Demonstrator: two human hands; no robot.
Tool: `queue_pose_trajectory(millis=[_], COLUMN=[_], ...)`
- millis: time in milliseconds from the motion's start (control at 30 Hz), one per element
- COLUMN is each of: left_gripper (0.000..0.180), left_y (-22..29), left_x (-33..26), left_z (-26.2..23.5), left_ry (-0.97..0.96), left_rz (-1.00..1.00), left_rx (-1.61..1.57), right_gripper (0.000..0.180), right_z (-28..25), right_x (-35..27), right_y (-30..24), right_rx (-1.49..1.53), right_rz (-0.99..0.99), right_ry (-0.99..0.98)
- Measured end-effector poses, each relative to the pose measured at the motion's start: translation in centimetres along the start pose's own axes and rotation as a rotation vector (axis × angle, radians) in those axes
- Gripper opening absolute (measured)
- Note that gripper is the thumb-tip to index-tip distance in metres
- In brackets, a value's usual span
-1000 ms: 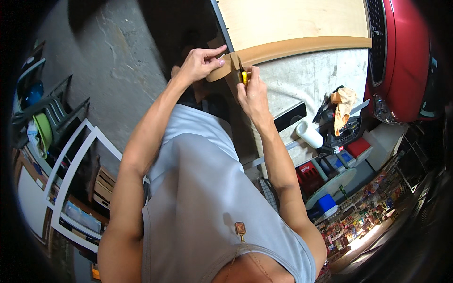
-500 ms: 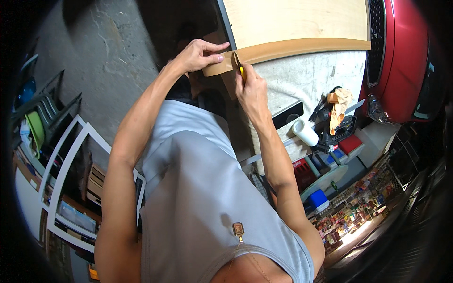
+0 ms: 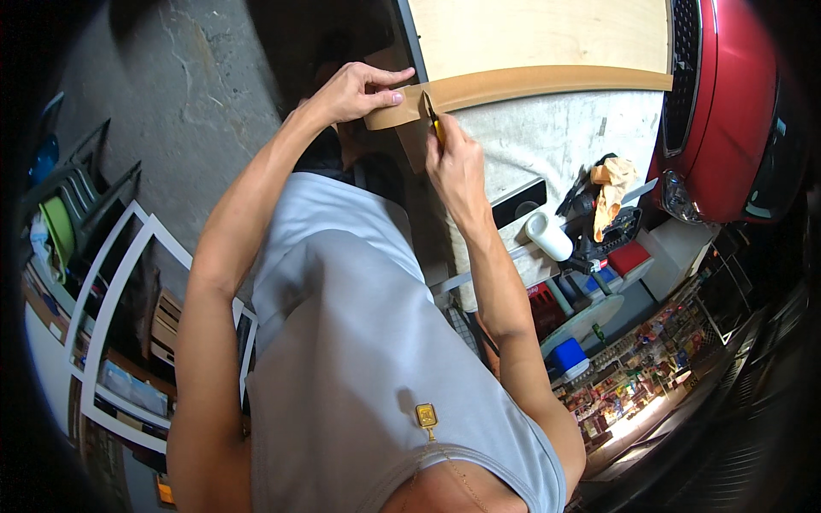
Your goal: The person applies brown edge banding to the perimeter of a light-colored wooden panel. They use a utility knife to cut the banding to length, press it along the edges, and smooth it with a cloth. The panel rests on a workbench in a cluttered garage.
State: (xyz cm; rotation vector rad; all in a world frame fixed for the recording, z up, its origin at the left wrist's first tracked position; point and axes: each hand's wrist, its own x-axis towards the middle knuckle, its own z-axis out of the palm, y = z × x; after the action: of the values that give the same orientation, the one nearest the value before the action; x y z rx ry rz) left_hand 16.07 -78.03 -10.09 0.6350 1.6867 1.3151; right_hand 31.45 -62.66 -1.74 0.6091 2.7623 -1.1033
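A strip of brown tape runs along the near edge of a pale wooden panel, and its loose end sticks out past the panel's dark left edge. My left hand grips that loose end, thumb on top and index finger stretched out toward the panel's corner; the other fingers are partly hidden. In my right hand is a yellow utility knife. Its blade points away from me and meets the tape near the corner.
On the whitish work surface to the right lie a black phone, a white roll, a crumpled tan cloth and dark tools. A red car stands beyond. White frames lean at lower left, near green chairs.
Both hands stay at the corner with almost the same hold. The left hand and the tape's loose end have shifted slightly up and left in view.
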Motion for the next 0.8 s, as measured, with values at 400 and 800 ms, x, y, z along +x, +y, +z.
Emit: queue_pose_trajectory(millis=[400, 800], left_gripper=[0.075, 0.085], left_y=[1.1, 2.5], left_x=[-1.6, -3.8], left_z=[-0.4, 2.3], left_ry=[-0.141, 0.033], left_rz=[-0.078, 0.117], left_rx=[0.217, 0.768], right_gripper=[0.018, 0.012], right_z=[-2.0, -1.6], right_x=[-1.5, 2.7], right_y=[-0.5, -1.3], right_rx=[-0.015, -0.035], right_rz=[0.119, 0.063], right_ry=[-0.012, -0.066])
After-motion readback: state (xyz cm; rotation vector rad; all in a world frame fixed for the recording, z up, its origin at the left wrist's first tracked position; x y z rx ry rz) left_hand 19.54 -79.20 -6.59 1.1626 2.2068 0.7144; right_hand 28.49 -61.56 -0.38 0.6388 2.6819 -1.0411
